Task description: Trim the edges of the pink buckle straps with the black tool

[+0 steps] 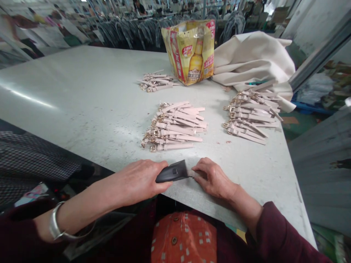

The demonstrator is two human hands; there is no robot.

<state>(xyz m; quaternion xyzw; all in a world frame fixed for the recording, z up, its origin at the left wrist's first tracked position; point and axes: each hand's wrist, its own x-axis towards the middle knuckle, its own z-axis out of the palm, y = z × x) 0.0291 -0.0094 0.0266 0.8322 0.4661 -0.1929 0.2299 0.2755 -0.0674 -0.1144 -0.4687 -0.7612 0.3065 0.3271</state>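
A dark handheld tool [175, 171] with a wide flat end is gripped in my left hand [145, 179], near the front edge of the table. Just right of its wide end, my right hand [215, 179] pinches a small pale strap piece [192, 173] between thumb and fingers. The strap's far end meets the tool's tip. Beyond my hands lies a pile of pale pink straps with gold buckles [178, 128]. A second pile of such straps [252, 113] is at the right, and a smaller bunch [156, 81] sits farther back.
On the grey-white table [95, 98], a yellow bag with a bottle print [189, 54] stands at the back. Folded cream material [255, 58] is heaped beside it. A metal post [318, 51] rises at the right. Dark hanging items [131, 33] and people are in the background.
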